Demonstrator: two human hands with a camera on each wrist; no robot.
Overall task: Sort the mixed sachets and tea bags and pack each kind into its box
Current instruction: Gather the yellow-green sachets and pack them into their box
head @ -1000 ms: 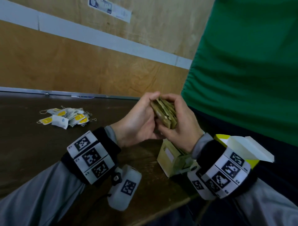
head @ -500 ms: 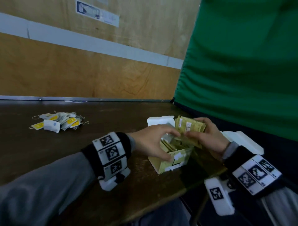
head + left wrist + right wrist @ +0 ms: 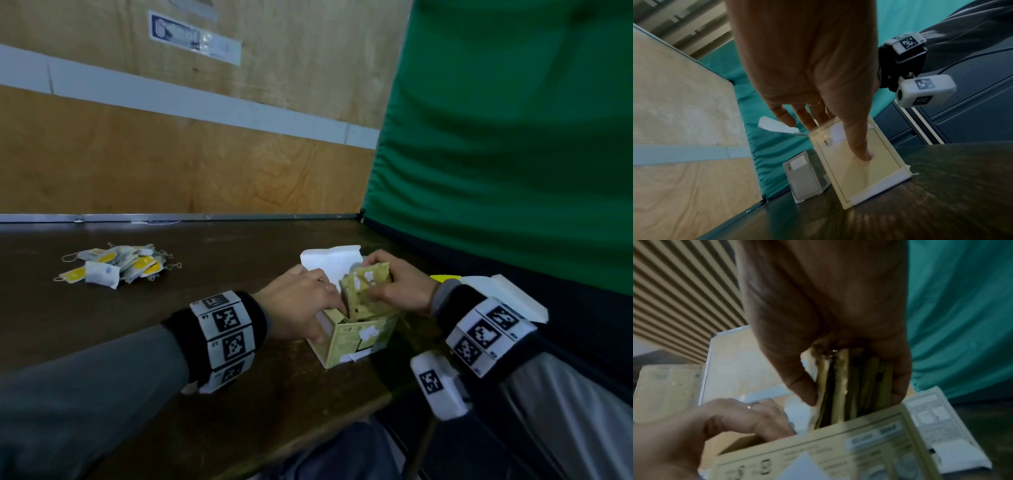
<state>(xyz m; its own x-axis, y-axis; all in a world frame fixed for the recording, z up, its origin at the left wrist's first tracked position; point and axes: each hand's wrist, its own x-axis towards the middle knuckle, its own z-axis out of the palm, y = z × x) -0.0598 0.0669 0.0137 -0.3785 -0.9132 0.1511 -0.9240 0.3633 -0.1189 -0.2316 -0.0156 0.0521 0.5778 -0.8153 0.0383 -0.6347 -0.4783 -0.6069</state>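
Observation:
A pale yellow-green box (image 3: 359, 339) stands open near the table's front right edge, its white lid flap (image 3: 329, 260) tipped back. My right hand (image 3: 394, 291) pinches a stack of olive-gold sachets (image 3: 368, 287) upright. In the right wrist view the lower ends of the sachets (image 3: 849, 386) sit inside the box (image 3: 838, 451). My left hand (image 3: 301, 305) grips the box's left wall, with the thumb (image 3: 859, 146) pressed on the outside and the fingers (image 3: 764, 418) curled over the rim. A loose pile of yellow-tagged tea bags (image 3: 116, 265) lies far left.
A second box (image 3: 442, 278) with a yellow side and an open white flap (image 3: 507, 298) stands behind my right wrist, seen grey in the left wrist view (image 3: 805, 177). A wooden wall (image 3: 171, 154) backs the dark table (image 3: 205, 394). A green curtain (image 3: 513, 137) hangs at the right.
Both hands came down from chest height to the box. The sachet stack went from above the opening to partly inside it, and my left hand took hold of the box's left wall.

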